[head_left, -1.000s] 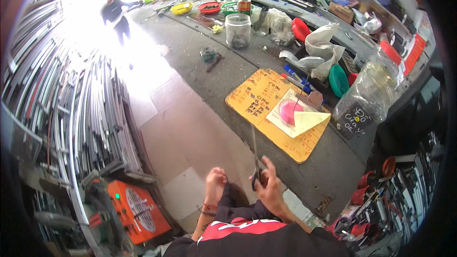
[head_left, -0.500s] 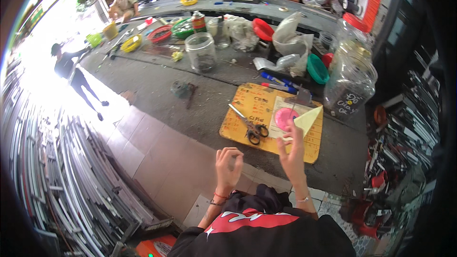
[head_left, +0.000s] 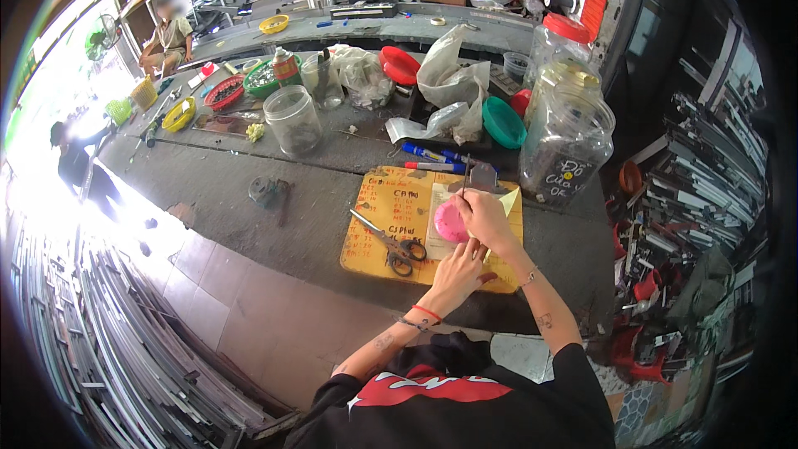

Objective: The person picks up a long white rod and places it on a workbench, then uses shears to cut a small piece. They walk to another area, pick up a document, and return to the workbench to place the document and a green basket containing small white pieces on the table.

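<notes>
A yellow board with handwriting [head_left: 371, 245] lies on the dark table with a white sheet [head_left: 437, 249] on top. On that sheet sits a pink round object [head_left: 450, 221]. My right hand [head_left: 488, 220] reaches over it, fingers pinched where a thin dark rod [head_left: 465, 173] rises. Whether the rod joins the pink object is hidden. A pale yellow paper [head_left: 510, 200] shows behind the right hand. My left hand [head_left: 455, 274] rests low on the board, fingers stretched toward the pink object's near edge. Scissors with dark handles [head_left: 391, 243] lie left of both hands.
Behind the board lie blue and red markers [head_left: 434, 166]. Large clear jars [head_left: 565, 145] stand at right, an open clear jar [head_left: 293, 120] at left. Baskets, bags and a green lid [head_left: 503, 123] crowd farther back. Metal bars [head_left: 108, 341] are stacked left; two people are beyond.
Both hands have moved forward onto the board. The right fingers have closed at the thin rod, and the left hand has come from beside the table to the pink object. The view has shifted.
</notes>
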`<action>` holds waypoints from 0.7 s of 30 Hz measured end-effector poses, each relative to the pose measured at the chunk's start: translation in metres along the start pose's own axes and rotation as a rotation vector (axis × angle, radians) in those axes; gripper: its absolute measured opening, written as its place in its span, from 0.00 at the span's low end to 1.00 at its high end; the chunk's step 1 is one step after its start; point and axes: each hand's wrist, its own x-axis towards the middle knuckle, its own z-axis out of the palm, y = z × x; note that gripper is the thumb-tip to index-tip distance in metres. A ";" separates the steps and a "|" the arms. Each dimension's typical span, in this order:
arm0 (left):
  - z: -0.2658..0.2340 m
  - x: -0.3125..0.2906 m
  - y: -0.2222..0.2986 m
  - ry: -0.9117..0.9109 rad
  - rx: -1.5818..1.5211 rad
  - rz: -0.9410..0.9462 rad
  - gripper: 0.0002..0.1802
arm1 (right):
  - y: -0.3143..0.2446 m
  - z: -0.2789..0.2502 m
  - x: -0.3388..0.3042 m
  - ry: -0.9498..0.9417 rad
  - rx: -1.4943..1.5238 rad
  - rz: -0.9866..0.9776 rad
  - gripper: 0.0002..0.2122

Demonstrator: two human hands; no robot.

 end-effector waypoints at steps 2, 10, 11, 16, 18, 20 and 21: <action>0.010 0.002 -0.001 -0.044 -0.022 -0.084 0.30 | 0.001 0.002 0.011 0.072 0.076 -0.031 0.10; 0.015 -0.006 -0.012 0.251 -0.299 -0.280 0.26 | -0.018 0.074 0.108 -0.005 0.129 -0.099 0.17; 0.014 -0.008 -0.013 0.298 -0.272 -0.333 0.25 | -0.021 0.083 0.116 -0.038 0.124 -0.085 0.17; 0.016 -0.007 -0.023 0.244 -0.138 -0.213 0.11 | -0.009 0.061 0.123 -0.293 -0.019 -0.166 0.13; 0.018 -0.003 -0.025 0.285 -0.083 -0.187 0.07 | 0.010 0.030 0.118 -0.198 -0.036 -0.186 0.13; 0.015 0.001 -0.026 0.324 -0.071 -0.175 0.02 | 0.031 0.002 0.114 -0.192 -0.207 -0.053 0.14; 0.012 0.004 -0.028 0.323 -0.078 -0.163 0.02 | 0.041 -0.006 0.111 -0.245 -0.326 -0.003 0.14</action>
